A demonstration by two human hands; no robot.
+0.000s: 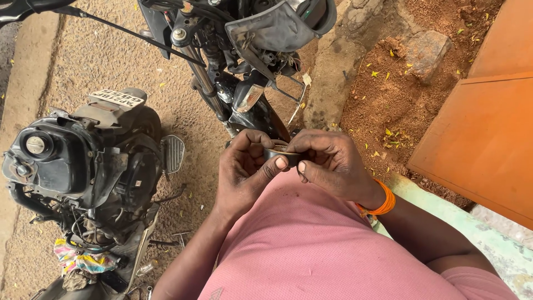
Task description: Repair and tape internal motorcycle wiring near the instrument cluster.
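Head view, looking down. Nearest the camera, a pink shirt [311, 244] fills the lower middle. Just above the shirt, the left hand [244, 169] and right hand [333, 164] meet around a small dark ring [282, 154], held between both; left fingers curl over its far side with the thumb pressed on its near rim, right fingers and thumb pinch its right edge, so both hands are closed on the ring. An orange band [383, 203] circles the right wrist, right of the ring. Left of the ring, a stripped scooter [83, 172] stands on sandy ground, its dark body open, wires showing, a bright cloth [75, 261] at its lower end and a plate [116, 99] at its upper end. Beyond the ring, a motorcycle front [244, 61] with fork and grey cover rises to the top edge. Right of the ring, red soil [388, 94] strewn with yellow leaves, a stone [425, 50], and an orange panel [488, 128]
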